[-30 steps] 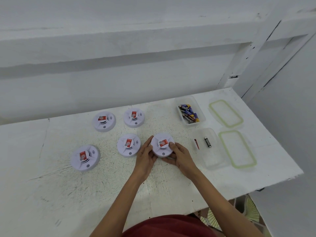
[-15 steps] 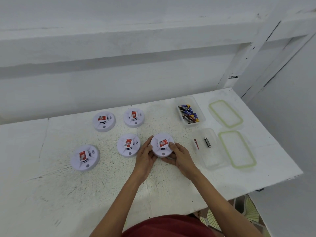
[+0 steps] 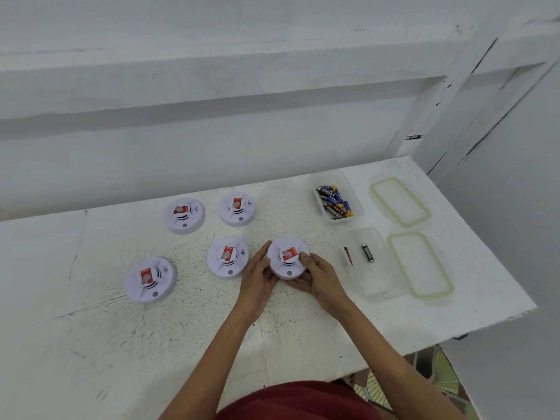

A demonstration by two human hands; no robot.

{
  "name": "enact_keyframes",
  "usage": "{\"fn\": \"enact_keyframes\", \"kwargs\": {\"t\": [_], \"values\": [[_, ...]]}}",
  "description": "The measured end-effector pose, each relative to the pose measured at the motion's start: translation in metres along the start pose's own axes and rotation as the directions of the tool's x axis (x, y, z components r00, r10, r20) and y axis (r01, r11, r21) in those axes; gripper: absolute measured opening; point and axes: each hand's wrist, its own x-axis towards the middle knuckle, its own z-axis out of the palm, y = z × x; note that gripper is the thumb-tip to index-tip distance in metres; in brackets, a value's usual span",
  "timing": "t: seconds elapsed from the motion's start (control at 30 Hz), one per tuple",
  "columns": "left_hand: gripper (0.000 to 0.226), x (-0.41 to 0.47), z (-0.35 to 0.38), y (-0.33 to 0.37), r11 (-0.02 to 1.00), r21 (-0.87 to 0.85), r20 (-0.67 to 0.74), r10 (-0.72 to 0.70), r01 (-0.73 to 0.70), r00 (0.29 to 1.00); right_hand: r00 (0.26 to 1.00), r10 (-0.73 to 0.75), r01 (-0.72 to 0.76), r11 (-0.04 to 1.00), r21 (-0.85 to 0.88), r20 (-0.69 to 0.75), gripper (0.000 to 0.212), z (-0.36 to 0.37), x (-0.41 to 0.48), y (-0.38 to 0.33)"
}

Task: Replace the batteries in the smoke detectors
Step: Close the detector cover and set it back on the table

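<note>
Smoke detector (image 3: 287,257) on bench (image 3: 91,344), face up, right of four others | left hand (image 3: 257,277) and right hand (image 3: 318,278) grip closed around its rim, apparently bracing to twist it open | batteries (image 3: 335,202) in tub within reach

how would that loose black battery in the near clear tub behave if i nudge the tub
The black cylindrical battery lies on its side on the clear plastic tub's smooth floor, so it would probably roll sideways. Little else sits nearby to stop it. It looks small and rigid, likely easy to pinch.
</note>
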Motion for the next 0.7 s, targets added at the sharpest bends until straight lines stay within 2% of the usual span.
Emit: {"fn": "enact_keyframes", "kwargs": {"t": [0.5, 0.6, 0.7], "values": [[0.043, 0.0, 0.0, 0.0, 0.998, 0.049, -0.024, -0.029, 0.03, 0.999, 1.0, 0.01, -0.01, 1.0, -0.016, -0.009, 0.037, 0.003, -0.004, -0.004], [0.043, -0.002, 0.004, 0.005, 0.993, 0.113, -0.004, -0.033, 0.033, 0.999, 0.999, -0.015, 0.014, 0.999, -0.033, -0.035, 0.035, 0.005, -0.007, -0.007], [0.044, -0.011, 0.007, 0.025, 0.97, 0.236, 0.034, 0.049, -0.056, 0.998, 0.998, -0.049, 0.048, 0.998, -0.032, -0.044, 0.034, 0.017, -0.011, -0.014]]}}
